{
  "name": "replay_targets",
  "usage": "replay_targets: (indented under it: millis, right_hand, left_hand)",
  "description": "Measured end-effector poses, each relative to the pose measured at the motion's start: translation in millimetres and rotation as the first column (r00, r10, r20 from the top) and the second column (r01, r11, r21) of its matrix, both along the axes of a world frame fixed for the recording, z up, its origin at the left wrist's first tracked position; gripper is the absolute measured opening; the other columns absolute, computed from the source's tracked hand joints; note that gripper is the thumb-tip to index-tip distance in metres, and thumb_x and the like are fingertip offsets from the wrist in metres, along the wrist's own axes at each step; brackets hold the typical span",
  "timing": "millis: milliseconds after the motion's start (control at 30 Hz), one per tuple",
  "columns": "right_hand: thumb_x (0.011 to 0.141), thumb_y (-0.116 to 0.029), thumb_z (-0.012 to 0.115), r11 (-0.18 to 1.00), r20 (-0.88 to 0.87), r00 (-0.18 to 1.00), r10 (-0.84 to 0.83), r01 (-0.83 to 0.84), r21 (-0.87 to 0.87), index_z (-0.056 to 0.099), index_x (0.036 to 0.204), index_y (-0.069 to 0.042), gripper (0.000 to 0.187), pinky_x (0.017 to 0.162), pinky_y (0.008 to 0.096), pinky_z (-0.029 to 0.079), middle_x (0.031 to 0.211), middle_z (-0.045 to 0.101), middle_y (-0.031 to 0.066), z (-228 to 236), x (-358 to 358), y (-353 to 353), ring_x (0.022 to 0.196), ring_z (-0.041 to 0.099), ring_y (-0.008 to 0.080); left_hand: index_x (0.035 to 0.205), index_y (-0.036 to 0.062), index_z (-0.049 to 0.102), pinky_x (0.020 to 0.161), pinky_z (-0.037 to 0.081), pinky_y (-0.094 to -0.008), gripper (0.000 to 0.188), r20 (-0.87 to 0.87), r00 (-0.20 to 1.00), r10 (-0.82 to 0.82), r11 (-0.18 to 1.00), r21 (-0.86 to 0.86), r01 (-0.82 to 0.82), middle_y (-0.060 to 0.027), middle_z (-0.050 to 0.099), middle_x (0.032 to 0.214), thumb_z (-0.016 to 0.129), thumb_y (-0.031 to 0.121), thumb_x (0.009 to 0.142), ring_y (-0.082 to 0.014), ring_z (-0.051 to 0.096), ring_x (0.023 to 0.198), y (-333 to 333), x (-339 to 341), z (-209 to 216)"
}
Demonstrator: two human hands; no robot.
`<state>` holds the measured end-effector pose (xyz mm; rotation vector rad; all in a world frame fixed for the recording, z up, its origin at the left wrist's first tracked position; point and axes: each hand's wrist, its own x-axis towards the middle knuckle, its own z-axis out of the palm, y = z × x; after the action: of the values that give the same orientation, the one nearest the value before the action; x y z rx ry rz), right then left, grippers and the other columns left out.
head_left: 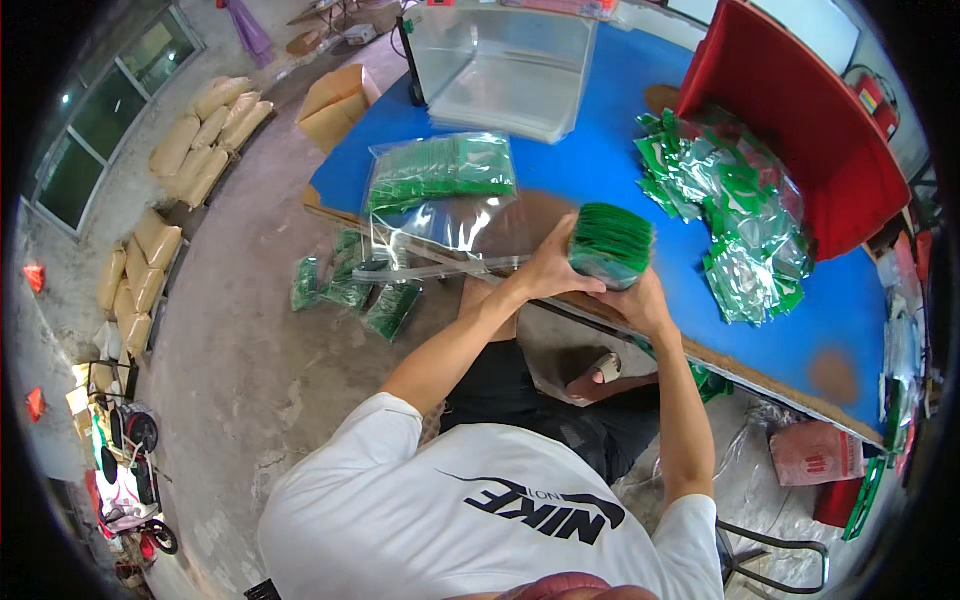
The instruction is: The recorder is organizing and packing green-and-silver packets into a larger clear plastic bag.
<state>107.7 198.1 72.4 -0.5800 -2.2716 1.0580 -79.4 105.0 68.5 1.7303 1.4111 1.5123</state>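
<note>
A thick stack of green-edged plastic packets (612,240) is held between both hands above the near edge of the blue table (580,165). My left hand (550,265) grips its left side, and my right hand (638,298) closes around its lower right side. Left of the stack, a large clear plastic bag (445,235) lies partly over the table edge. Inside the bag, near its far end, is a row of green packets (440,172). To the right, a loose pile of green and silvery packets (735,215) spreads over the tabletop.
A red bin (800,120) lies tipped behind the loose pile. Clear plastic sheets (500,80) stand at the far edge. Several filled green bags (350,280) are on the floor to the left, an open cardboard box (338,105) farther back. Tan sacks (205,140) line the left wall.
</note>
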Motion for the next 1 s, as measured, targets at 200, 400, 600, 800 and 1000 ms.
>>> replay_targets:
  millis: [200,400,600,800,1000]
  right_hand:
    - [0.079,-0.056,0.075,0.948,0.101,0.992,0.072,-0.037,-0.317,0.048,0.134,0.002,0.085,0.088,0.0415,0.053,0.114,0.066,0.0221,51.3,21.5,-34.4,0.104,0.065,0.0353]
    - [0.085,-0.076,0.055,-0.228,-0.379,0.910,0.165,-0.339,-0.913,0.051,0.135,-0.004,0.087,0.089,0.0479,0.054,0.116,0.065,0.0209,23.1,4.3,-72.3,0.101,0.066,0.0340]
    - [0.081,-0.065,0.069,-0.351,-0.403,0.883,-0.241,-0.466,-0.812,0.052,0.138,-0.007,0.083,0.087,0.0474,0.056,0.124,0.062,0.0233,3.8,4.9,-118.8,0.104,0.066,0.0314]
    - [0.078,-0.035,0.082,0.540,-0.060,0.997,0.037,-0.071,-0.839,0.033,0.145,-0.002,0.089,0.101,0.0450,0.047,0.132,0.054,0.0206,30.1,36.3,-86.0,0.121,0.056,0.0303]
    - [0.072,-0.019,0.085,0.852,0.031,1.000,-0.001,0.017,-0.523,0.014,0.152,-0.004,0.108,0.104,0.0408,0.044,0.130,0.051,0.0216,40.4,30.8,-97.2,0.119,0.055,0.0297]
  left_hand:
    - [0.135,0.0032,0.050,0.100,0.049,-0.0382,0.082,0.736,0.675,-0.059,0.937,-0.192,0.291,-0.0080,0.059,0.124,0.088,0.011,0.063,-0.0230,0.058,0.115,-43.3,-6.7,-7.0]
    - [0.140,0.0045,0.048,0.095,0.054,-0.0383,0.082,0.939,0.320,-0.124,0.939,0.006,0.344,-0.0091,0.062,0.128,0.086,0.010,0.068,-0.0246,0.061,0.117,-64.4,7.4,-27.8]
    - [0.146,0.0077,0.043,0.106,0.046,-0.0386,0.083,0.662,0.705,-0.254,0.909,-0.084,0.408,-0.0081,0.055,0.140,0.085,0.021,0.076,-0.0231,0.055,0.127,-66.0,-27.0,-62.2]
    - [0.159,0.0100,0.014,0.111,0.040,-0.0387,0.096,0.862,0.485,-0.146,0.928,-0.050,0.369,-0.0196,0.040,0.152,0.075,0.013,0.085,-0.0273,0.046,0.135,-90.8,4.1,3.3]
    - [0.158,0.0091,0.018,0.106,0.045,-0.0363,0.101,0.753,0.658,0.011,0.977,-0.147,0.152,-0.0199,0.048,0.146,0.078,-0.002,0.077,-0.0261,0.053,0.128,-102.7,26.5,12.9]
